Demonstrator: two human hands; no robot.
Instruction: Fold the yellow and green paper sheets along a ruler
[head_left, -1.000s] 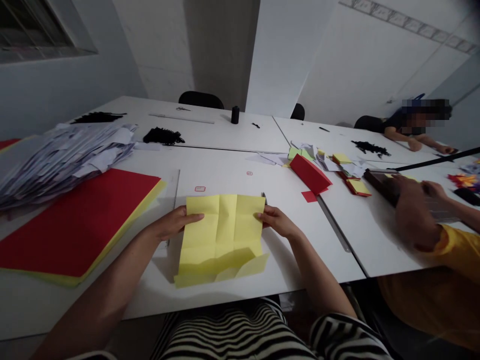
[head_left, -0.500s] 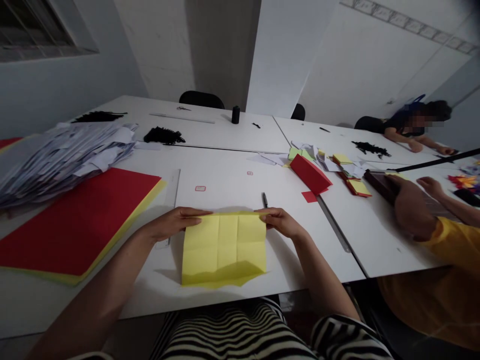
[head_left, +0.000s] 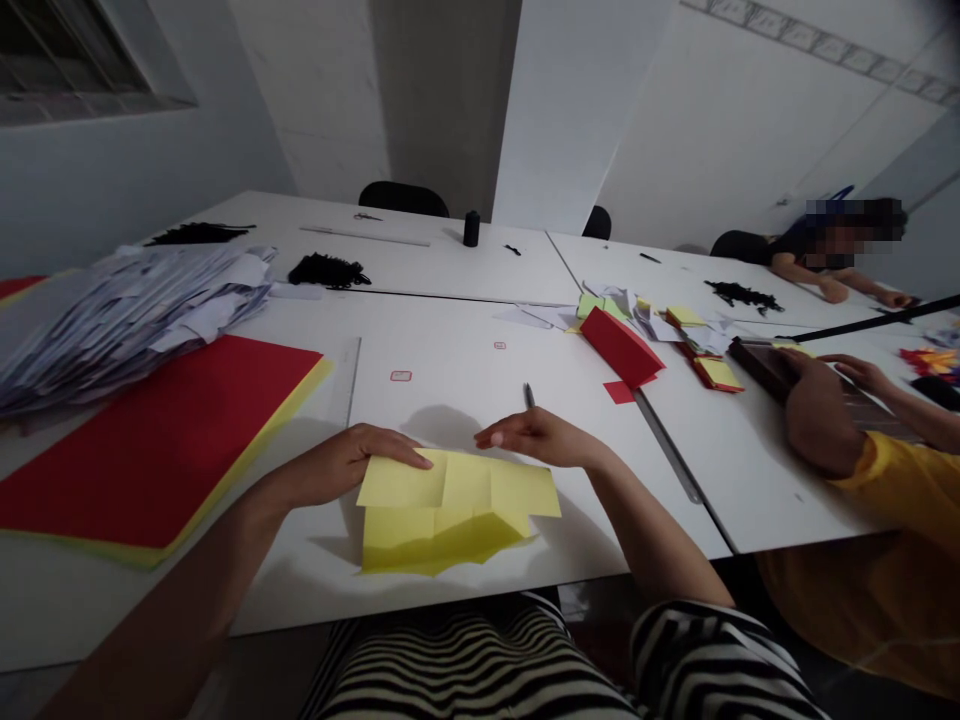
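A creased yellow paper sheet (head_left: 450, 505) lies near the front edge of the white table (head_left: 450, 350), its far part folded toward me. My left hand (head_left: 345, 465) pinches the paper's left top edge, fingers closed on it. My right hand (head_left: 536, 438) hovers over the paper's right top edge with fingers stretched out, touching or just above it. A black pen (head_left: 529, 394) lies just beyond my right hand.
A stack of red and yellow sheets (head_left: 150, 440) lies at the left with a clear ruler (head_left: 346, 380) beside it and a heap of white paper scraps (head_left: 127, 310) behind. Red and yellow folded pieces (head_left: 622, 345) sit to the right. A person in yellow (head_left: 862, 440) works at the right; another sits far right.
The paper's far edge has been folded down toward me, so the sheet looks shorter. My right hand let go of the corner and moved left over the fold.
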